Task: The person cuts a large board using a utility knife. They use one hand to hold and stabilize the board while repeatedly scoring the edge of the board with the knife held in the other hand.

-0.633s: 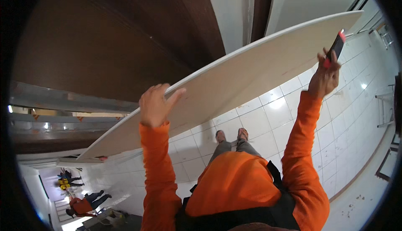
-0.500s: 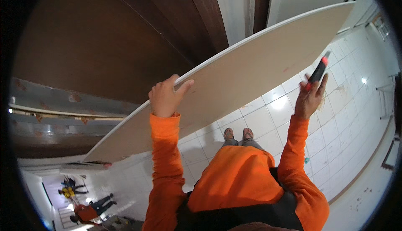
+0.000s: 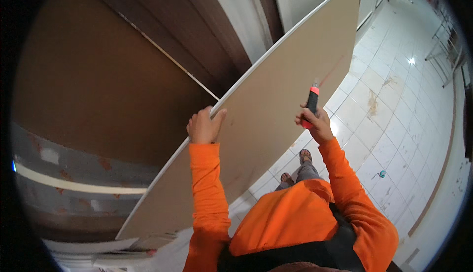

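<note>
A large drywall board (image 3: pixel 276 109), beige on its face with a white edge, stands on edge and tilted in front of me. My left hand (image 3: pixel 203 125) is closed over its upper edge, thumb on the beige face and fingers behind. In my right hand (image 3: pixel 319 124) is a utility knife (image 3: pixel 312 100) with a black and red handle, fingers wrapped round it. Its short metal tip points away from me, close to the board's face; whether it touches cannot be made out. Beside the tip runs a faint reddish line (image 3: pixel 332 71).
Dark brown wall panels (image 3: pixel 108 74) rise behind the board. White floor tiles (image 3: pixel 394 124) spread to the right, with brownish stains and a small teal object (image 3: pixel 381 174). A metal ladder (image 3: pixel 443 55) stands at far right.
My right hand has brought the knife leftward and down, in front of the board, its fingers now wrapped tighter. The board's far end appears swung left; my left hand keeps its grip. My feet have shifted.
</note>
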Available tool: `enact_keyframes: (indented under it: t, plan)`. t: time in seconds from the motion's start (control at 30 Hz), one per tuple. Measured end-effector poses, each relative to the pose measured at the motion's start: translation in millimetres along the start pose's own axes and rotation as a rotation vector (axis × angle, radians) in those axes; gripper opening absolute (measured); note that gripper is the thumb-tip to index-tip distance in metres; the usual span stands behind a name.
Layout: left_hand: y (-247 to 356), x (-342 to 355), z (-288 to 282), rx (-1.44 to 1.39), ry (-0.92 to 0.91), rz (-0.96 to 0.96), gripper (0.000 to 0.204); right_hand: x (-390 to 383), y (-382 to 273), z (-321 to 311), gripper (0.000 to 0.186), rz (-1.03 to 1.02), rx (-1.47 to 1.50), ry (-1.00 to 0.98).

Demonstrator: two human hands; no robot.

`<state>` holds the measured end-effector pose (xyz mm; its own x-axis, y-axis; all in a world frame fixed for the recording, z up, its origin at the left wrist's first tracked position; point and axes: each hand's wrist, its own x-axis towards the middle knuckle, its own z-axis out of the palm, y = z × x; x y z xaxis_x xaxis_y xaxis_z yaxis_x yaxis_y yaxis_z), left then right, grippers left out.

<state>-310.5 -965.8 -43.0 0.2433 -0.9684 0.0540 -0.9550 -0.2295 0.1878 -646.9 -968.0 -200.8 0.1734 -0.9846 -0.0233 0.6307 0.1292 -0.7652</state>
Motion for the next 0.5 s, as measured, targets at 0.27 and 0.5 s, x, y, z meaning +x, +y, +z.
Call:
enact_keyframes:
  t: [0.27,0.5]
  plan:
    - [-10,4,4,0.029,-0.052,-0.039,0.059,158,-72,48,0.025,-0.816,-1.392,-0.17]
    - [-13,8,10,-0.042,0.0,-0.09,0.057,233,-104,68,0.03,-0.777,-1.849,-0.493]
